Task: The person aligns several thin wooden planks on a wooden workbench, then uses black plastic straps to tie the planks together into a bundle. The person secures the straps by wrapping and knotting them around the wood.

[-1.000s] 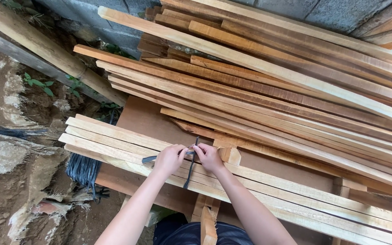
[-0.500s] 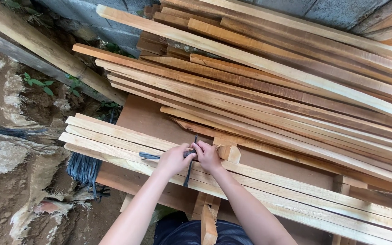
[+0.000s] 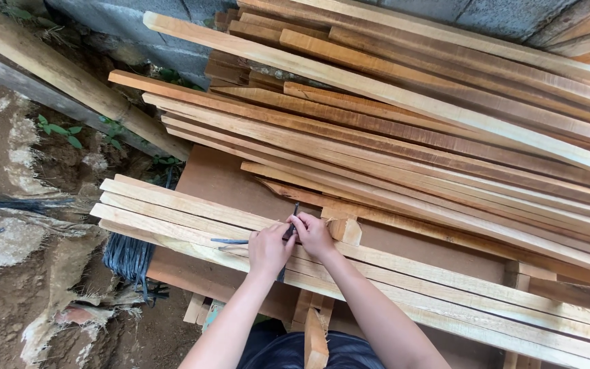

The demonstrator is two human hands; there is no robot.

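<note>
Two bare hands, meeting over a bundle of pale wooden slats.

Item 1. Fingers: those of the right hand [image 3: 313, 236] are pinched shut on the upper part of a thin dark metal tool [image 3: 293, 217], apparently an L-shaped square, whose short blade pokes out toward 12 o'clock. Fingers of the left hand [image 3: 270, 249] are curled down over the tool's lower part; a second dark strip [image 3: 229, 241] runs from under them toward 9 o'clock. Whether the left fingers truly clasp it or only press it flat cannot be told.

Item 2. Pale slats [image 3: 172, 205], several side by side, running from 10 o'clock to 4 o'clock beneath both hands. The tool lies across them.

Item 3. Small wooden block [image 3: 344, 229], just beside the right hand at 2 o'clock.

Item 4. Brown board [image 3: 220, 181], under the slats.

Item 5. Large heap of long reddish and pale planks [image 3: 411, 116], filling 12 to 3 o'clock.

Item 6. Coil of dark wire [image 3: 125, 256] at 9 o'clock, on bare earth [image 3: 8, 301].

Risk note: the slats look loose, so pressure could probably shift one and throw the tool off line; rough sawn edges may give splinters.
</note>
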